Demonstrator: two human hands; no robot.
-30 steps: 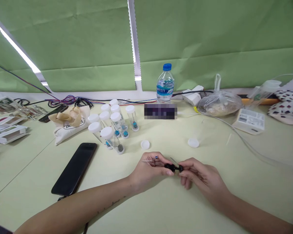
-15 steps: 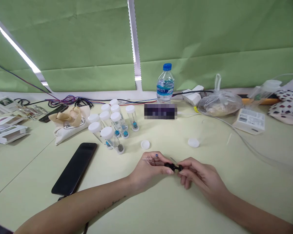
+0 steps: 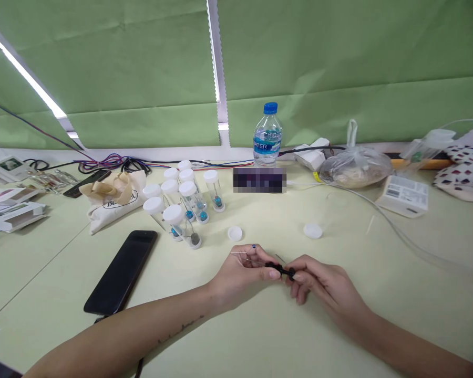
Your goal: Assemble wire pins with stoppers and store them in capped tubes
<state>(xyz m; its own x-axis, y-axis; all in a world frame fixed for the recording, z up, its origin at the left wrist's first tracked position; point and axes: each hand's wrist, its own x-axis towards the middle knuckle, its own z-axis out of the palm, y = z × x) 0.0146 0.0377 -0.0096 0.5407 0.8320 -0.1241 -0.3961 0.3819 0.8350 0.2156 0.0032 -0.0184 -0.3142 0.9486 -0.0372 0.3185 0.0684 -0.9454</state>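
My left hand (image 3: 242, 273) is closed, pinching a small black piece (image 3: 280, 270) with a narrow middle and a round end. A thin pale wire (image 3: 238, 253) also lies across these fingers. Close to it, a tiny blue bead-like spot (image 3: 254, 246) shows at the fingers. From the right, my right hand (image 3: 319, 281) is closed on the round end of the same black piece. A short grey rod (image 3: 279, 259) sticks out by its fingertips; what it belongs to is hidden. Beyond the hands lie two white caps, one left (image 3: 235, 233) and one right (image 3: 312, 231).
Several clear tubes with white lids (image 3: 188, 189) stand behind to the left, blue or grey pieces inside. A black phone (image 3: 122, 270) lies left of my forearm. Farther back are a cloth bag (image 3: 116, 205), a water bottle (image 3: 268, 139), a plastic bag (image 3: 355, 165) and a cable (image 3: 390, 220).
Both hands stay nearly in place, still on the black piece. The piece has tilted slightly, its right end a little lower, and the blue spot has shifted slightly up.
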